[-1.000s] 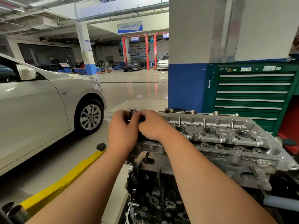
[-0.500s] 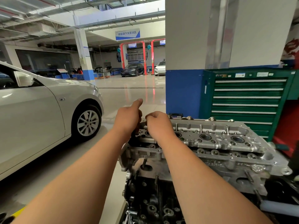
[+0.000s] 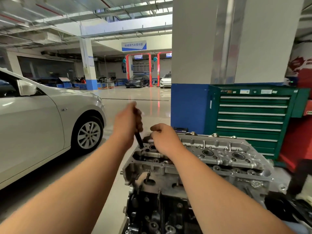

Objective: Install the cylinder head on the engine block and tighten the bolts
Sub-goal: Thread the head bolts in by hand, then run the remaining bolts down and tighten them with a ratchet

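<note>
The dark engine block (image 3: 157, 215) stands nearest, at the bottom of the view, and the silver cylinder head (image 3: 219, 159) sits on top of it. At the head's left end, the left hand (image 3: 125, 123) is closed around a long dark bolt (image 3: 138, 141), held upright and slightly tilted, its lower tip at a hole in the head. Just beside it, the right hand (image 3: 164, 138) rests on the head with fingers curled under; whether they pinch anything cannot be told. Behind stands a green tool cabinet (image 3: 253, 119), and to the left a white car (image 3: 42, 122).
</note>
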Motion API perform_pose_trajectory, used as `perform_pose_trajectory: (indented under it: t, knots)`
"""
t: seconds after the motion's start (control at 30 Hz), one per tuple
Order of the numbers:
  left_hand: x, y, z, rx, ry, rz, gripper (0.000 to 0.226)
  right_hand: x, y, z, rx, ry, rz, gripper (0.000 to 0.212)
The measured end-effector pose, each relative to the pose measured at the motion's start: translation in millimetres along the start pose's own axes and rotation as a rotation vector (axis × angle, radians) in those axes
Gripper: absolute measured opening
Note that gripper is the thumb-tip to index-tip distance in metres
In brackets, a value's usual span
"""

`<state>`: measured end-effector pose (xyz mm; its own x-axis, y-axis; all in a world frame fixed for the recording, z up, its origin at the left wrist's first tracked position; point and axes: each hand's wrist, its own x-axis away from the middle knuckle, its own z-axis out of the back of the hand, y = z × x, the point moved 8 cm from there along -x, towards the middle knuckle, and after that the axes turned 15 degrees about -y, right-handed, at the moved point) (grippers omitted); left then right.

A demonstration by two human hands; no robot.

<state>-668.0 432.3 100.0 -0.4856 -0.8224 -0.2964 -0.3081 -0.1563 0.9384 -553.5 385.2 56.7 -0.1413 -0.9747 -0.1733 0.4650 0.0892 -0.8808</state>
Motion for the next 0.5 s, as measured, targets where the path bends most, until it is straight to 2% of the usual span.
perform_pose_trajectory:
  t: [0.1, 0.17, 0.27, 0.37, 0.43, 0.5]
  knots:
    - [-2.4, 45.3, -43.8, 0.158, -0.104, -0.054, 0.040, 25.2, -17.5, 29.3, -0.006, 0.023, 0.095, 0.023]
    - [4.5, 48.5, -87.8, 0.212, -0.189, -0.033, 0.040, 50.8, -19.0, 55.5, -0.071, 0.070, 0.122, 0.022]
    - [24.1, 21.2, -158.9, 0.197, -0.221, -0.029, 0.032, 102.5, -5.8, 100.7, -0.030, 0.185, 0.116, 0.038]
    - [47.0, -20.7, -237.9, 0.123, -0.264, 0.011, 0.023, 171.5, 23.6, 159.3, 0.088, 0.438, 0.038, 0.040]
    - [66.1, -53.9, -301.0, 0.080, -0.351, 0.114, 0.020, 217.7, 48.0, 198.8, 0.096, 0.530, -0.032, 0.036]
    - [89.8, -78.5, -363.0, 0.031, -0.433, 0.158, 0.025, 263.7, 71.0, 237.6, 0.152, 0.598, -0.121, 0.038]
